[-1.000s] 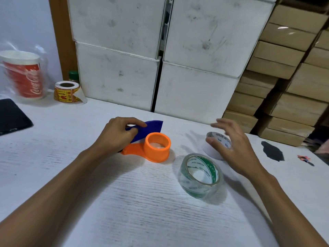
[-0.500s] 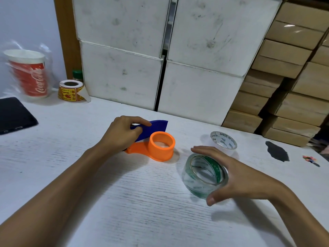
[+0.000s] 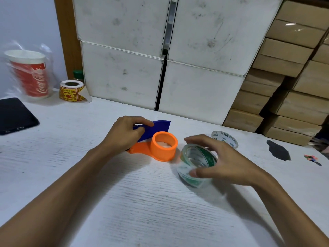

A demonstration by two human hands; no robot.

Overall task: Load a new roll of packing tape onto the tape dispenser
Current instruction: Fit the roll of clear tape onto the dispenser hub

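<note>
An orange tape dispenser with a round hub and a blue blade guard lies on the white table. My left hand grips its blue and orange handle end. A clear packing tape roll with a green-printed core is tilted just right of the hub. My right hand holds it, thumb on the near side and fingers over the top. An empty white tape core printed "MADE IN CHINA" lies behind my right hand.
White boxes stand along the table's back, brown cartons at the right. A yellow label roll, a red cup in a plastic bag and a black phone are at the far left. A dark patch marks the table at right.
My right hand left the empty core, came down onto the clear tape roll, gripped it and tilted it toward the orange hub. My left hand stayed on the dispenser.
</note>
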